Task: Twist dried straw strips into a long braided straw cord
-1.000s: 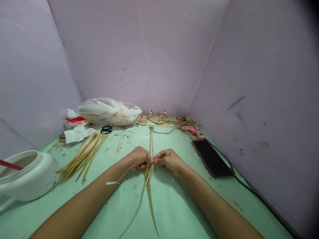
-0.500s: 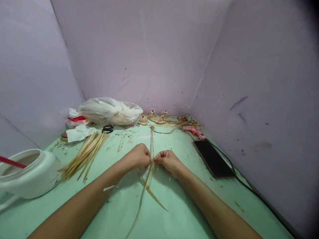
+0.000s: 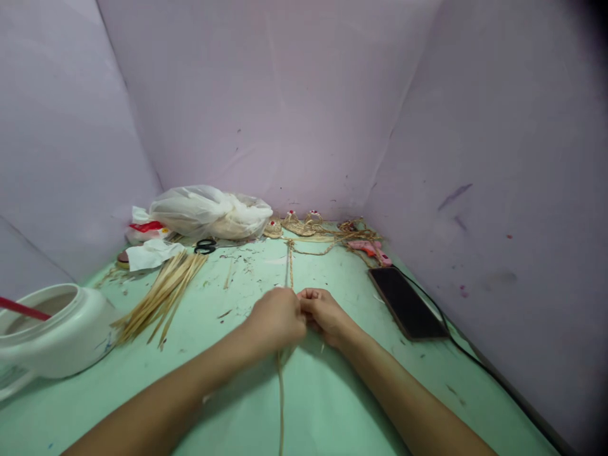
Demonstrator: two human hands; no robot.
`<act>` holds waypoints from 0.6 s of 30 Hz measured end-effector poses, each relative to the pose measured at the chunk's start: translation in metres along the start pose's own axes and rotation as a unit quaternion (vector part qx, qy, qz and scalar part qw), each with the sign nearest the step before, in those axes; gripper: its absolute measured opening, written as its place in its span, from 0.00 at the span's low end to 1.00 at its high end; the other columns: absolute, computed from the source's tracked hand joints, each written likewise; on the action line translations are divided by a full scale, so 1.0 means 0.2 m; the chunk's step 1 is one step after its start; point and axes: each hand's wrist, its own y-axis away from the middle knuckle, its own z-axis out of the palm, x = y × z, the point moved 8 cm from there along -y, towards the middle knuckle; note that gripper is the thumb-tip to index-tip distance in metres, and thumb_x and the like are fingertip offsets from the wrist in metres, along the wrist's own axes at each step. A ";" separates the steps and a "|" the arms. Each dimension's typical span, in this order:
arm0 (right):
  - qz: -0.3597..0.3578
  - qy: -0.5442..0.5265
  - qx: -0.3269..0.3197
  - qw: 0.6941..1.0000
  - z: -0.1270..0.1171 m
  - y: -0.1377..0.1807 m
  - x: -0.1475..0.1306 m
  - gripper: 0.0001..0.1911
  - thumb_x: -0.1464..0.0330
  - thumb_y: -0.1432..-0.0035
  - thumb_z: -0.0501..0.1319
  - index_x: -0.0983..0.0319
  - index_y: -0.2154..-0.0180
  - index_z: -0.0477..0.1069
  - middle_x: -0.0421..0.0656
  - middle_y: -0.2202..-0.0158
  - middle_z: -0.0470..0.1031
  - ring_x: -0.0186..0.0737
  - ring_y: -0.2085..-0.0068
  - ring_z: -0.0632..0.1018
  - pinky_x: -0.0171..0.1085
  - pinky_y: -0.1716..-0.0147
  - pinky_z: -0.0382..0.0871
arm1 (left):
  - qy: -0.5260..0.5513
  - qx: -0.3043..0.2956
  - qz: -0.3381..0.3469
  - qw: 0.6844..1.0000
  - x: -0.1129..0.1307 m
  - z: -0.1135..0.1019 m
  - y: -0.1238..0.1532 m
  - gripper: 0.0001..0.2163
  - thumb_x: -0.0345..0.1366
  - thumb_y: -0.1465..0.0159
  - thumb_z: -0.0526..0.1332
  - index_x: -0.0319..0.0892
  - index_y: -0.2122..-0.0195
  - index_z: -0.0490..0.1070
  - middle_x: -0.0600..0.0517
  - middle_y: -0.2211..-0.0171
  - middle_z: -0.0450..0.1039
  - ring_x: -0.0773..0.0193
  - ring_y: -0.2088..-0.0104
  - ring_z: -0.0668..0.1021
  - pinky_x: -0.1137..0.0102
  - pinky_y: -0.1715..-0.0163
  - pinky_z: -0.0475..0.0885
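A pale lilac left wall, matching rear wall and greyish-lilac right wall enclose a flat, mint-green tabletop. Irregular purple smudges mark the right wall. Lighting is soft, brightest at left.

Phone right, jug left

A red stick slants at the jug's mouth. Farther back lie tissue, scissors and, near the wall, a plastic bag. A cable passes the phone; behind sits a pink tool.
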 end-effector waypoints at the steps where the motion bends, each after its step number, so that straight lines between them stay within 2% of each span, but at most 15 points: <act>1: 0.001 0.005 -0.007 1.000 0.00 0.00 0.00 0.02 0.74 0.63 0.54 0.63 0.83 0.62 0.31 0.91 0.53 0.24 0.88 0.51 0.30 0.87 0.39 | -0.013 0.023 -0.013 1.000 -0.02 -0.06 -0.03 0.04 0.29 0.57 0.59 0.38 0.86 0.64 0.55 0.88 0.57 0.67 0.80 0.66 0.74 0.80 0.54; 2: 0.000 0.008 -0.012 1.000 0.01 0.00 -0.01 0.03 0.73 0.62 0.55 0.63 0.83 0.62 0.31 0.92 0.53 0.24 0.89 0.50 0.30 0.87 0.38 | 0.019 0.032 -0.038 0.999 -0.06 -0.11 -0.06 0.03 0.31 0.55 0.58 0.38 0.82 0.66 0.55 0.88 0.59 0.69 0.83 0.65 0.74 0.82 0.53; 3: -0.003 0.010 -0.015 1.000 0.01 0.00 -0.01 0.03 0.72 0.61 0.55 0.63 0.83 0.62 0.31 0.91 0.53 0.24 0.89 0.50 0.30 0.87 0.38 | 0.077 0.017 -0.079 0.994 -0.11 -0.12 -0.09 0.04 0.32 0.54 0.58 0.37 0.77 0.68 0.55 0.87 0.62 0.71 0.85 0.63 0.75 0.83 0.53; 5: -0.011 0.009 -0.021 1.000 0.02 0.01 -0.02 0.04 0.71 0.60 0.56 0.64 0.82 0.62 0.33 0.89 0.58 0.24 0.88 0.54 0.30 0.87 0.41 | 0.198 -0.068 -0.129 0.969 -0.17 -0.06 -0.12 0.06 0.32 0.54 0.59 0.37 0.74 0.68 0.54 0.84 0.66 0.74 0.87 0.62 0.77 0.86 0.51; 7: -0.021 0.008 -0.029 0.999 0.03 0.00 -0.02 0.04 0.71 0.59 0.57 0.64 0.81 0.63 0.35 0.87 0.63 0.25 0.86 0.58 0.29 0.85 0.46 | 0.278 -0.161 -0.140 0.936 -0.18 0.04 -0.12 0.05 0.32 0.54 0.60 0.35 0.77 0.67 0.52 0.82 0.67 0.76 0.86 0.63 0.78 0.87 0.52; 8: -0.028 0.015 -0.030 0.999 0.03 0.00 -0.03 0.04 0.71 0.59 0.57 0.64 0.81 0.63 0.36 0.86 0.64 0.25 0.85 0.59 0.29 0.85 0.48 | 0.295 -0.186 -0.134 0.928 -0.18 0.07 -0.12 0.06 0.33 0.54 0.60 0.34 0.79 0.67 0.52 0.83 0.66 0.76 0.86 0.63 0.79 0.87 0.53; 10: -0.051 0.052 -0.029 0.997 0.02 -0.01 -0.04 0.03 0.73 0.58 0.56 0.64 0.80 0.63 0.36 0.85 0.65 0.25 0.84 0.60 0.28 0.83 0.50 | 0.286 -0.184 -0.123 0.932 -0.19 0.09 -0.13 0.06 0.33 0.54 0.60 0.33 0.81 0.67 0.53 0.86 0.64 0.75 0.87 0.63 0.78 0.88 0.54; 13: -0.122 0.149 -0.037 0.981 0.01 -0.03 -0.08 0.04 0.75 0.57 0.55 0.64 0.80 0.62 0.36 0.84 0.64 0.26 0.82 0.62 0.28 0.80 0.53 | 0.220 -0.138 -0.119 0.958 -0.20 0.06 -0.15 0.05 0.31 0.55 0.59 0.35 0.84 0.65 0.55 0.89 0.60 0.74 0.89 0.62 0.77 0.89 0.53; 15: -0.169 0.220 -0.044 0.960 0.02 -0.02 -0.11 0.04 0.75 0.55 0.53 0.64 0.79 0.63 0.37 0.83 0.65 0.28 0.80 0.63 0.29 0.79 0.54 | 0.171 -0.121 -0.122 0.970 -0.20 0.03 -0.15 0.04 0.30 0.56 0.58 0.36 0.85 0.64 0.55 0.90 0.60 0.74 0.89 0.61 0.77 0.90 0.52; 18: -0.220 0.336 -0.018 0.916 0.01 0.02 -0.15 0.06 0.74 0.54 0.53 0.63 0.77 0.67 0.40 0.80 0.70 0.31 0.77 0.66 0.30 0.77 0.54 | 0.121 -0.092 -0.114 0.982 -0.19 0.01 -0.14 0.03 0.29 0.57 0.57 0.36 0.85 0.64 0.56 0.90 0.59 0.75 0.90 0.58 0.76 0.90 0.49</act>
